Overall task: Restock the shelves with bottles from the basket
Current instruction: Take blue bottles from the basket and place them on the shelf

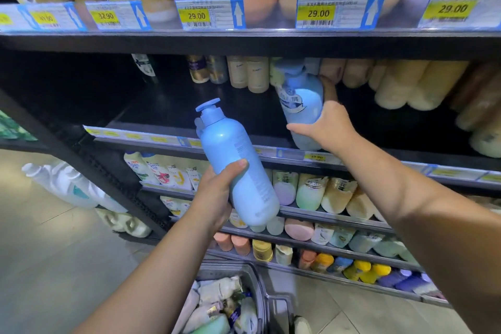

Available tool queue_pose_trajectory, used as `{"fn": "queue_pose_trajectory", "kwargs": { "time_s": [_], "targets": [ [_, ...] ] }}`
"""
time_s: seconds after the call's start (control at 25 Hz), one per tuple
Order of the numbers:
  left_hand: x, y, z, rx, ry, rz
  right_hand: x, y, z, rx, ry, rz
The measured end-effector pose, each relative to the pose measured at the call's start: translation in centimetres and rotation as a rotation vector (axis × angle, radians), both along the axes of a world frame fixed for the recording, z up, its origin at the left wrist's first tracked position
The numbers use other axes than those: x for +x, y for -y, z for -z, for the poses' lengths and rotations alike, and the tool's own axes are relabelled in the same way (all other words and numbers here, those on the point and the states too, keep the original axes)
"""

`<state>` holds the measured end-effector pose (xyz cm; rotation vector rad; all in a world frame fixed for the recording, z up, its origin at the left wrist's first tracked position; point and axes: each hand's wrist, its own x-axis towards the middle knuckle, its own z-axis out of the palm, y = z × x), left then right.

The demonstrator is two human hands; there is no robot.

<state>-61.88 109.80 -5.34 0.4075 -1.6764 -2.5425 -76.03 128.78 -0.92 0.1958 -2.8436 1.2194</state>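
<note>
My left hand [217,192] grips a light blue pump bottle [235,165] by its lower body, tilted with the pump up and to the left, in front of the shelves. My right hand [328,125] holds a second light blue pump bottle [301,100] with a printed label, upright over the front part of the dark middle shelf [168,108]. The grey basket [257,285] stands on the floor below, with several bottles in it.
Beige and cream bottles [401,84] stand at the back and right of the middle shelf; its left half is bare. Orange bottles and price tags [339,11] line the shelf above. Lower shelves hold rows of bottles. White jugs [65,184] lie at the left.
</note>
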Motion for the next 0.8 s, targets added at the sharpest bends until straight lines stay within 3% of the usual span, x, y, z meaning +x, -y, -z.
{"fn": "queue_pose_trajectory", "kwargs": {
  "time_s": [0.08, 0.16, 0.24, 0.36, 0.48, 0.68, 0.8],
  "targets": [
    [-0.3, -0.1, 0.1, 0.009, 0.004, -0.023, -1.3, -0.3, 0.8, -0.108, 0.129, 0.089],
    [-0.5, -0.2, 0.1, 0.01, 0.005, -0.041, -2.3, -0.8, 1.6, -0.38, 0.173, 0.141],
    [-0.7, -0.3, 0.3, 0.006, 0.009, -0.042, -2.4, -1.1, 2.0, -0.528, 0.182, 0.174],
    [-1.2, -0.5, 0.7, 0.006, 0.015, -0.047, -3.1, -1.3, 3.1, -0.361, 0.132, 0.145],
    [-1.6, -0.7, 1.1, 0.005, 0.024, -0.047, -3.6, -1.3, 4.3, -0.079, 0.291, 0.137],
    [-2.7, -1.6, 1.0, 0.011, 0.034, -0.046, -5.7, -1.4, 4.6, -0.362, 0.118, 0.154],
    [-3.5, -2.0, 0.8, 0.039, 0.042, -0.063, -7.3, -0.9, 5.2, -0.346, 0.074, 0.164]
  ]
}}
